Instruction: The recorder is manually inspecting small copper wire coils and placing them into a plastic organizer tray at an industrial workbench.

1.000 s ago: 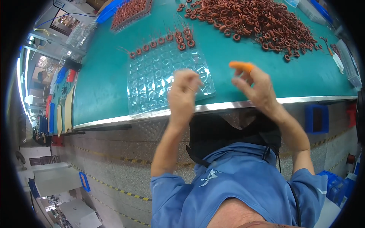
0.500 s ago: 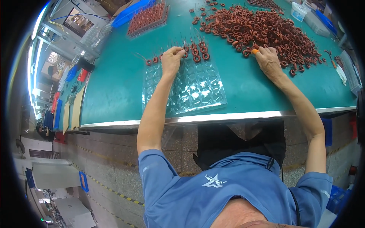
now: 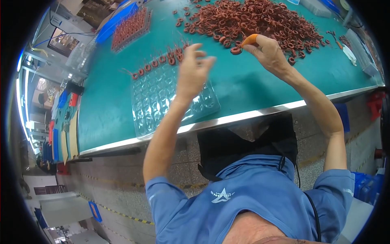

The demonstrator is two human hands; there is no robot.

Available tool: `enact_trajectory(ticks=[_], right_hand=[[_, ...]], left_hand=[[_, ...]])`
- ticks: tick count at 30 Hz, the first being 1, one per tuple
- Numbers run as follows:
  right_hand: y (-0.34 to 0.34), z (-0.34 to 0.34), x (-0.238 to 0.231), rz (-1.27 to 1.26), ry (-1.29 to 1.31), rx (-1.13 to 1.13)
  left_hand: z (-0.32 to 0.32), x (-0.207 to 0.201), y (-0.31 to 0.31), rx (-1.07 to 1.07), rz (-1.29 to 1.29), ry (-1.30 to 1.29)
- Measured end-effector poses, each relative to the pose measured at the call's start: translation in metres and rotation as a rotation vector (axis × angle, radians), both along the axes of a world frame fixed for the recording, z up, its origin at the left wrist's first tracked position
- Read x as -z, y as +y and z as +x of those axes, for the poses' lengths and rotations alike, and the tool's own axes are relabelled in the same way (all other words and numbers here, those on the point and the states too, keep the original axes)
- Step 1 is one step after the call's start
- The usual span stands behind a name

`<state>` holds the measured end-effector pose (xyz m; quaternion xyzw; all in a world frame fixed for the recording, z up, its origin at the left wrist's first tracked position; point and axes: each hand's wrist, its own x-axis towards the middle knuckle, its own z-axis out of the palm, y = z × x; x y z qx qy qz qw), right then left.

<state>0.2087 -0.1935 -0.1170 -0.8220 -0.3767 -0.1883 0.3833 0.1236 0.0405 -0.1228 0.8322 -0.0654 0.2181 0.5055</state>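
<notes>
My right hand (image 3: pixel 267 55), an orange cover on one finger, pinches a reddish-brown ring-shaped coil (image 3: pixel 236 51) at the near edge of a large pile of coils (image 3: pixel 252 20). Over the far right part of a clear plastic pocket tray (image 3: pixel 152 95) is my left hand (image 3: pixel 194 73), smeared by motion. Its fingers are spread and nothing shows in them. Coils with upright wire leads (image 3: pixel 148 68) fill the tray's far row, with a few more behind my left hand. The nearer pockets in view hold nothing.
A full tray of coils (image 3: pixel 131 29) stands at the far left beside a blue bin (image 3: pixel 115 22). Pliers (image 3: pixel 335 40) lie right of the pile, near stacked clear trays (image 3: pixel 360 53). The green table's metal front edge (image 3: pixel 243 118) runs close to me.
My left hand has come off the coils in the tray and its fingers have spread. My right hand has drawn a coil out from the pile toward the left. The whole view has shifted.
</notes>
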Motion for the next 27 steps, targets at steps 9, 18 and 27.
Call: enact_trajectory(ticks=[9,18,27], right_hand=[[0.019,-0.064,-0.002,0.223,-0.095,0.06],[0.013,-0.088,0.0,0.012,-0.474,-0.11],[0.007,-0.102,0.014,0.365,0.224,0.019]], left_hand=[[-0.036,0.019,-0.054,0.373,-0.52,0.147],[-0.059,0.016,-0.056,0.336,-0.836,0.343],[-0.06,0.021,-0.079,0.325,-0.787,0.271]])
